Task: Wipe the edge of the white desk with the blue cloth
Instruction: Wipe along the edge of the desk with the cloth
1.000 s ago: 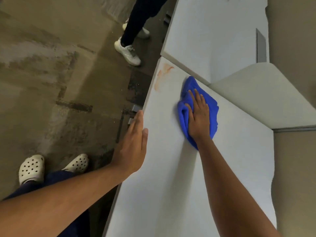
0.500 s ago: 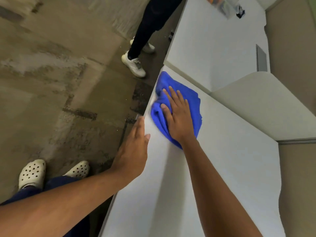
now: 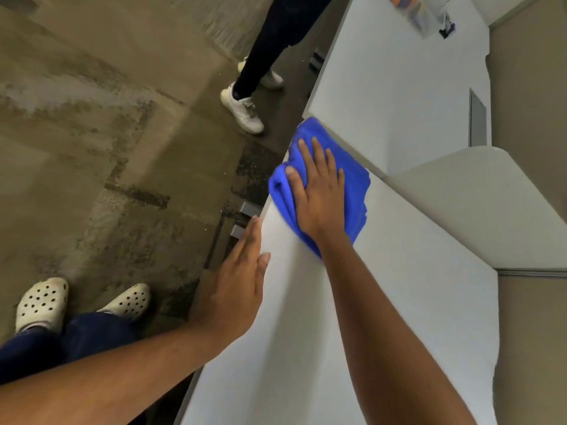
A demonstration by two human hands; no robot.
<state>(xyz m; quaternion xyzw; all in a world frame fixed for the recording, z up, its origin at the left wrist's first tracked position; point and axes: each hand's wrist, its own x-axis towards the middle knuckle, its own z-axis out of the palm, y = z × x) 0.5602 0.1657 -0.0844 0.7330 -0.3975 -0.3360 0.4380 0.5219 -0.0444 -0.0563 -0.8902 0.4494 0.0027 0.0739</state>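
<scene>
blue cloth [image 3: 325,182] at desk's [image 3: 383,302] far left corner, my right hand [image 3: 319,191] pressed flat, fingers spread; left hand [image 3: 236,286] open on left edge.

Both forearms are bare to the edge of the frame, with no sleeves, watch or rings showing on the left hand [image 3: 236,289] or the right hand [image 3: 320,191]. At lower left, dark navy trousers [image 3: 61,342] cover the legs, and the feet wear cream perforated clogs [image 3: 41,303], scuffed and dotted with round holes.
</scene>
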